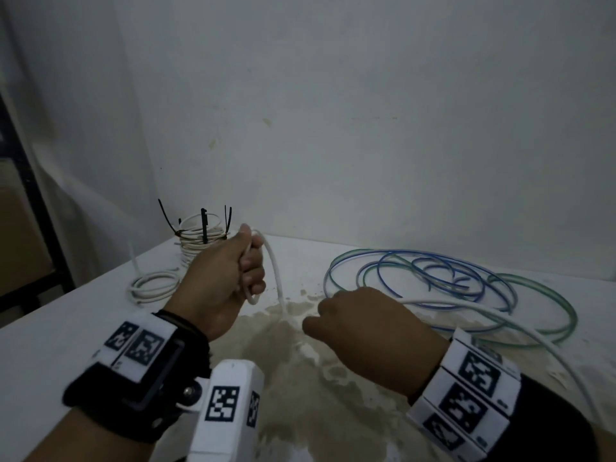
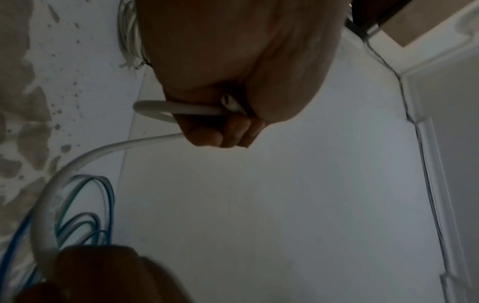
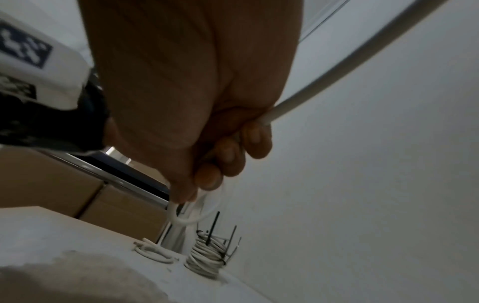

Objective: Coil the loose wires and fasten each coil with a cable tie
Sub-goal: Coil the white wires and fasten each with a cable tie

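Hands [image 1: 220,278] [image 1: 370,325] grip white wire [image 1: 275,271] above stained white table [image 1: 333,395], wall behind.

White wire [image 1: 276,278] small loop started, tail trailing to 4 o'clock. Blue-green wires [image 1: 433,278] loose at 2 o'clock. Tied white coils [image 1: 200,241] with black cable ties [image 1: 204,228] at 10 o'clock.

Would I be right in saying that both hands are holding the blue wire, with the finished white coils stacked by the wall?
Not quite: the left hand and right hand hold the white wire, not the blue one. The head view shows the blue and green wires lying loose on the table, untouched. The finished white coils do stand by the wall.
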`<act>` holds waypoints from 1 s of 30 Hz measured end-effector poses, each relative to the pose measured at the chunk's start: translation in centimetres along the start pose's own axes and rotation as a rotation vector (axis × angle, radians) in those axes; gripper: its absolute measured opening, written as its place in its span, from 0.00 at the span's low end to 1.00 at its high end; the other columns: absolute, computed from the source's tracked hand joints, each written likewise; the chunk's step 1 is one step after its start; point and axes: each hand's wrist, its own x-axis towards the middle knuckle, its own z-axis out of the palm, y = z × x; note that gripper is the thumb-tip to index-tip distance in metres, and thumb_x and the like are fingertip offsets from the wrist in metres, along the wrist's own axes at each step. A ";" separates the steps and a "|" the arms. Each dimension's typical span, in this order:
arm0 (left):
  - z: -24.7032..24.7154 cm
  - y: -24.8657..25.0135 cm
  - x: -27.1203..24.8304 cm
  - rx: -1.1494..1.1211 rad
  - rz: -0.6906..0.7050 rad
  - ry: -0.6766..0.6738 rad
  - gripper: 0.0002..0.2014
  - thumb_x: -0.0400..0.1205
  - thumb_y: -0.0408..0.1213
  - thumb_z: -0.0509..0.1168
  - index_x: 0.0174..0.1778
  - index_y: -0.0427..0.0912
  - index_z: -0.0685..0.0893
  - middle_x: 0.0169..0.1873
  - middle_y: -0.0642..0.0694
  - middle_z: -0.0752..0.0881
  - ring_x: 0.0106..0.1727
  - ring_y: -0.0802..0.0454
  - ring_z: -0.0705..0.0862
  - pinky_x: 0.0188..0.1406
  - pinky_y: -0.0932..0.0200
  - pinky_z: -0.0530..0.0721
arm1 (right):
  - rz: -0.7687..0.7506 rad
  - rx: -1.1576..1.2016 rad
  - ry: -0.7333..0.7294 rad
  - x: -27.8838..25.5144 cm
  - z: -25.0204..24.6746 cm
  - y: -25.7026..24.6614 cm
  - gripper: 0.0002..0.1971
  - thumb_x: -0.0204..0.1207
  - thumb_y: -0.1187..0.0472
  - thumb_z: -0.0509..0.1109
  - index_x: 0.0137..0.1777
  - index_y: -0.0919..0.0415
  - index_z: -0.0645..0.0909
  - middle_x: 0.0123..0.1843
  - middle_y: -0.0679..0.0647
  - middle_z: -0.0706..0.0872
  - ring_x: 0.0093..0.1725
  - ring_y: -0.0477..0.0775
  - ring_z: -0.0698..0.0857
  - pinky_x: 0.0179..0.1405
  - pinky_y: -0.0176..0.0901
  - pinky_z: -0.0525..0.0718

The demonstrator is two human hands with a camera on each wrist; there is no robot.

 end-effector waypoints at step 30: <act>0.7 -1.6 -1.6 -0.273 -0.548 -0.721 0.08 0.79 0.40 0.65 0.41 0.38 0.81 0.16 0.55 0.64 0.15 0.58 0.59 0.20 0.63 0.67 | 0.209 0.884 0.497 -0.2 1.3 3.2 0.16 0.79 0.49 0.62 0.61 0.49 0.85 0.49 0.42 0.85 0.52 0.37 0.81 0.53 0.26 0.74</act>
